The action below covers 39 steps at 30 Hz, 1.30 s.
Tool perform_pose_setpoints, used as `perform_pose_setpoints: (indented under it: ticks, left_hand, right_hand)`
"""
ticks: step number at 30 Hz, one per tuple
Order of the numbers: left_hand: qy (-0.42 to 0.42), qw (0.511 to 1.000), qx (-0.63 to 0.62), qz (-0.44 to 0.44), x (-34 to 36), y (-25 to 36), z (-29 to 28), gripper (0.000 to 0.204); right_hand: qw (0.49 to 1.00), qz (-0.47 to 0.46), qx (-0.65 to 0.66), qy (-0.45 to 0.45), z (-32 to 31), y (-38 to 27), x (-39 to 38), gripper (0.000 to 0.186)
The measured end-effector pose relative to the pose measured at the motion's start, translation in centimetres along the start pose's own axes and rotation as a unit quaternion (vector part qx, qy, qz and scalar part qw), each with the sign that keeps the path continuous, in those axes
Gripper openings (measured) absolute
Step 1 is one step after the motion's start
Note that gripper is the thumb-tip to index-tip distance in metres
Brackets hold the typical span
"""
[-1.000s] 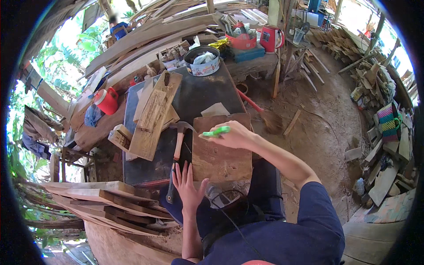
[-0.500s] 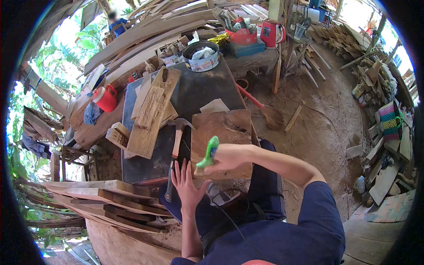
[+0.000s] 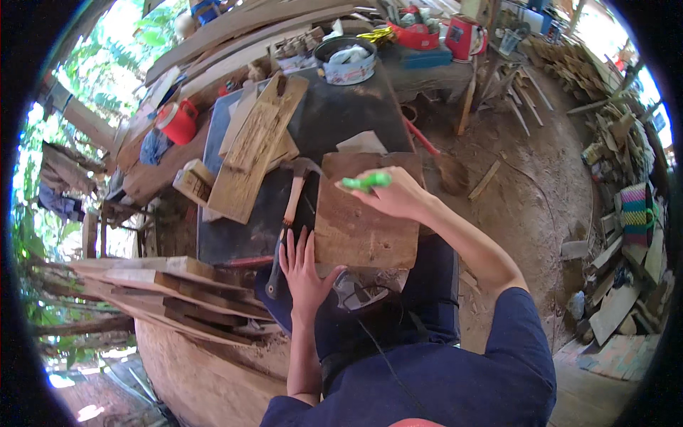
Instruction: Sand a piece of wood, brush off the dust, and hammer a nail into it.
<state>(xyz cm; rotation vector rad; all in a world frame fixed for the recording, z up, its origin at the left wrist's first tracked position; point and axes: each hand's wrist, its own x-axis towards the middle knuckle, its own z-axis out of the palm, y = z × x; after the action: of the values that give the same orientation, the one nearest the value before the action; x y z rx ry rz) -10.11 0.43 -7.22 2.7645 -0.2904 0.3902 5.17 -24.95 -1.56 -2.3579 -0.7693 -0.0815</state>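
My right hand (image 3: 400, 195) is closed around a green-handled brush (image 3: 370, 182) above the far part of a square brown wooden board (image 3: 366, 231). Its fingers hide part of the brush, and I cannot tell whether the bristles touch the wood. The board lies on the near right of a dark table (image 3: 341, 110). At the board's near left corner my left hand (image 3: 303, 274) rests with fingers stretched out, its fingertips at the board's edge. Just left of those fingers lies a claw hammer (image 3: 294, 199) with a wooden handle and a dark grip.
Rough planks (image 3: 260, 153) are piled on the table's left side. At its far end stands a round tin (image 3: 348, 67), with a red jug (image 3: 176, 122) off to the left. Stacked boards (image 3: 178, 285) jut in at the lower left. A broom (image 3: 448, 171) lies on the dirt floor.
My right hand has carried the brush from the board's near edge to its far part, and the brush handle has tipped over. The view has shifted slightly; my left hand stays by the hammer.
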Motion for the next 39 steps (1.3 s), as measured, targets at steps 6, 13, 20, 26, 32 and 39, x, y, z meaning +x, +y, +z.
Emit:
perform_pose_setpoints:
  ticks: [6, 13, 20, 26, 32, 39]
  left_hand:
    - [0.021, 1.000, -0.014, 0.005, 0.2, -0.3, 0.7, 0.097]
    - [0.027, 1.000, -0.015, -0.002, 0.3, -0.1, 0.7, 0.099]
    - [0.028, 0.999, -0.015, -0.005, 0.3, 0.2, 0.3, 0.099]
    - [0.030, 0.999, -0.023, -0.007, 0.1, 0.0, 0.5, 0.101]
    - [0.030, 0.999, -0.017, -0.002, 0.2, -0.1, 0.4, 0.101]
    - [0.032, 0.999, -0.009, 0.003, 0.3, 0.0, 0.5, 0.100]
  right_hand:
    - [0.970, -0.093, 0.043, -0.219, -0.9, -0.7, -4.5, 0.026]
    - [0.997, -0.026, 0.002, -0.073, -2.9, 0.8, -4.6, 0.028]
    - [0.991, 0.009, -0.126, 0.044, -7.1, 3.6, -4.0, 0.026]
    - [0.967, 0.067, 0.018, -0.245, -6.5, 0.9, -7.4, 0.040]
    - [0.938, 0.278, -0.184, -0.096, -9.0, 4.5, -3.2, 0.034]
    - [0.985, 0.130, -0.112, -0.013, -5.3, 6.1, -0.5, 0.046]
